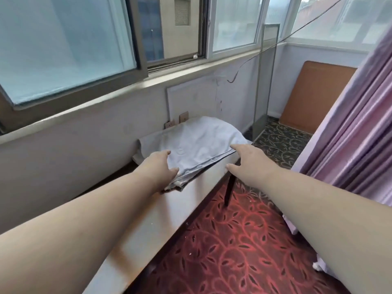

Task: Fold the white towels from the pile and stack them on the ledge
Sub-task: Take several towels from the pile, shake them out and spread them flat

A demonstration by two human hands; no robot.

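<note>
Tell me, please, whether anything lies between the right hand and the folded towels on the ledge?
Nothing visible does. The right hand hovers open at the near right edge of the folded towels, with only bare ledge beneath; the left hand already rests on them.

arms: two, bare to frame edge | sleeves: none visible | hands (161, 166): ungloved, no rings

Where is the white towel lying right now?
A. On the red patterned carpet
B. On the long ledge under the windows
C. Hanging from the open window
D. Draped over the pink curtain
B: the folded white towel lies flat on the far end of the ledge below the windows, with the left hand resting on its near edge and the right hand reaching toward its right side.
</note>
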